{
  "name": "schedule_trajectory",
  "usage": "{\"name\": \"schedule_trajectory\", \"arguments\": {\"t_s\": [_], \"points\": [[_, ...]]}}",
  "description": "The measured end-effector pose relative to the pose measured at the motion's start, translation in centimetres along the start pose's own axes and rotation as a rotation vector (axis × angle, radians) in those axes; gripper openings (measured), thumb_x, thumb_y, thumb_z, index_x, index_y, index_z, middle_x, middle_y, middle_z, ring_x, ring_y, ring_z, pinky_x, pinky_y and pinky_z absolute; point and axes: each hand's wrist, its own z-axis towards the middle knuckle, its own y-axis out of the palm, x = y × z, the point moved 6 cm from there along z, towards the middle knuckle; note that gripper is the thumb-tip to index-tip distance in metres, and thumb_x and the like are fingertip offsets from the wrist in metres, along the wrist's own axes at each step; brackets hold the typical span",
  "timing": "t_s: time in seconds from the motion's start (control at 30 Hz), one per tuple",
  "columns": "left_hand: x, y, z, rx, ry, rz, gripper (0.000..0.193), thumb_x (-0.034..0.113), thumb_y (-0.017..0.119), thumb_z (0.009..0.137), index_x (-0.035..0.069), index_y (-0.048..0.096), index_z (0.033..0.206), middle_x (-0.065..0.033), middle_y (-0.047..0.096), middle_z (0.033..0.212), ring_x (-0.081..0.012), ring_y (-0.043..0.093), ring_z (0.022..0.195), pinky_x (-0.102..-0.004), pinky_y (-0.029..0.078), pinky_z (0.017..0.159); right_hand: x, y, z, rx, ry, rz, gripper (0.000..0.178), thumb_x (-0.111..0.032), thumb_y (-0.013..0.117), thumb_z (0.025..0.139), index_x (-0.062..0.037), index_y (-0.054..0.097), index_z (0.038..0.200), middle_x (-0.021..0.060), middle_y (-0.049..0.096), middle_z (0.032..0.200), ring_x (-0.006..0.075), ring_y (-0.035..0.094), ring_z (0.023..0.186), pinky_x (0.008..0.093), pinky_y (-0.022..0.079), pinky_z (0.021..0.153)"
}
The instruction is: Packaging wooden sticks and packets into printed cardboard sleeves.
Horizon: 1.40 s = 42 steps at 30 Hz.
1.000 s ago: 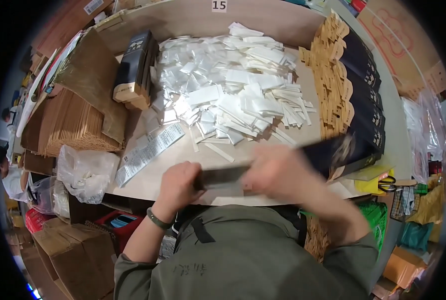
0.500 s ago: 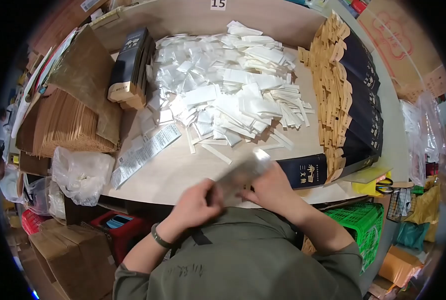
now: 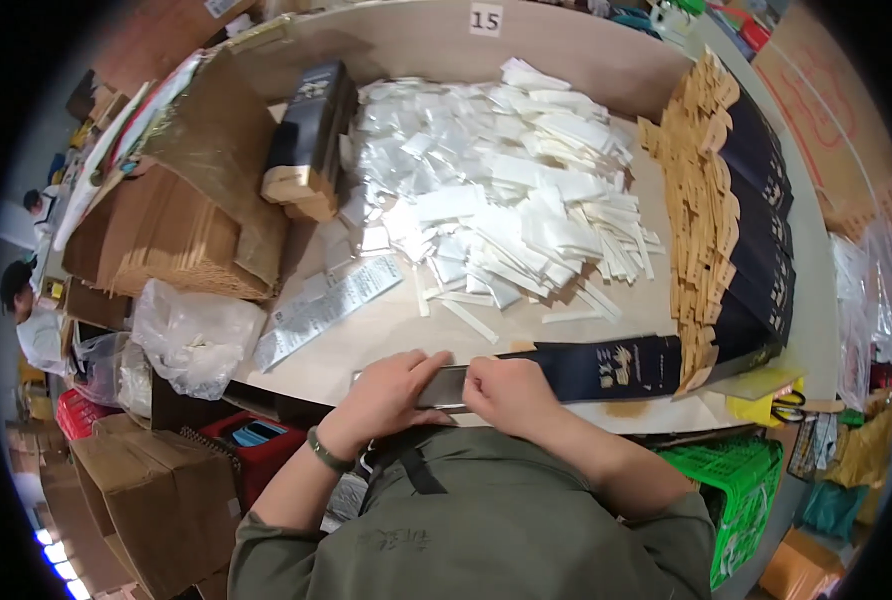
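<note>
At the table's near edge I hold a flat silvery-grey packet (image 3: 449, 386) between both hands; its exact kind is hard to tell. My left hand (image 3: 391, 393) grips its left part, fingers over the top and thumb toward me. Curled into a fist, my right hand (image 3: 509, 396) pinches it farther right. Just beyond that hand a dark blue printed paper bag (image 3: 606, 369) lies flat along the edge. Ahead is a loose heap of white paper sachets (image 3: 536, 215) and clear small packets (image 3: 416, 135). A printed silver strip (image 3: 331, 310) lies left of them.
Overlapping dark blue bags with kraft edges (image 3: 701, 200) line the right side. Dark boxes (image 3: 311, 135) and a carton of brown cardboard sheets (image 3: 176, 235) stand left, near a crumpled plastic bag (image 3: 198, 335). Scissors (image 3: 788, 405) hang at the right corner above a green crate (image 3: 731, 480).
The silvery packet has come down from a raised, tilted position to lie level at the table edge. My right hand has lowered and closed into a fist. The whole view has shifted slightly.
</note>
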Motion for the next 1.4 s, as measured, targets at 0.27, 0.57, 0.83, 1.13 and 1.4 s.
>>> {"name": "schedule_trajectory", "arguments": {"t_s": [0.27, 0.57, 0.83, 1.13, 1.4], "points": [[-11.9, -10.1, 5.4, 0.621, -0.228, 0.226, 0.046, 0.018, 0.077, 0.079, 0.006, 0.061, 0.121, -0.0148, 0.062, 0.118, -0.0372, 0.058, 0.110, -0.0442, 0.048, 0.093, 9.0, -9.1, 0.3, 0.197, 0.050, -0.333, 0.016, -0.004, 0.070, 0.077, -0.0034, 0.061, 0.089, 0.0157, 0.057, 0.092, 0.0376, 0.056, 0.093, 0.0448, 0.048, 0.080], [-16.4, -9.7, 5.3, 0.593, -0.232, 0.121, 0.046, 0.019, 0.079, 0.078, 0.010, 0.062, 0.121, -0.0125, 0.060, 0.122, -0.0356, 0.059, 0.111, -0.0412, 0.049, 0.093, 2.3, -8.2, 1.9, 0.233, -0.354, -0.191, 0.010, -0.008, 0.066, 0.084, -0.0017, 0.062, 0.091, 0.0171, 0.061, 0.086, 0.0390, 0.060, 0.084, 0.0463, 0.048, 0.072], [-15.7, -9.9, 6.2, 0.440, -0.437, -0.026, 0.036, 0.018, 0.073, 0.080, 0.006, 0.064, 0.113, -0.0188, 0.065, 0.112, -0.0366, 0.062, 0.107, -0.0427, 0.050, 0.091, -0.5, -6.0, 18.5, 0.353, -0.543, -0.467, 0.004, -0.006, 0.063, 0.078, -0.0031, 0.065, 0.076, 0.0147, 0.060, 0.085, 0.0364, 0.060, 0.086, 0.0450, 0.049, 0.075], [-6.9, -6.2, 0.6, 0.437, -0.011, -0.102, 0.032, 0.006, 0.065, 0.076, 0.010, 0.064, 0.108, -0.0120, 0.060, 0.087, -0.0353, 0.061, 0.085, -0.0414, 0.050, 0.075, -4.3, -9.0, 12.3, 0.504, -0.399, -0.184, 0.007, -0.005, 0.064, 0.083, -0.0012, 0.065, 0.088, 0.0145, 0.063, 0.087, 0.0314, 0.062, 0.079, 0.0375, 0.051, 0.071], [-3.8, -4.9, -2.6, 0.620, -0.010, 0.194, 0.051, 0.019, 0.080, 0.070, 0.008, 0.060, 0.116, -0.0133, 0.065, 0.102, -0.0324, 0.063, 0.094, -0.0416, 0.050, 0.079, -1.4, -2.4, 6.0, 0.145, -0.053, 0.544, 0.022, -0.004, 0.063, 0.089, -0.0025, 0.064, 0.111, 0.0006, 0.063, 0.084, 0.0083, 0.057, 0.078, 0.0248, 0.048, 0.072]]}}
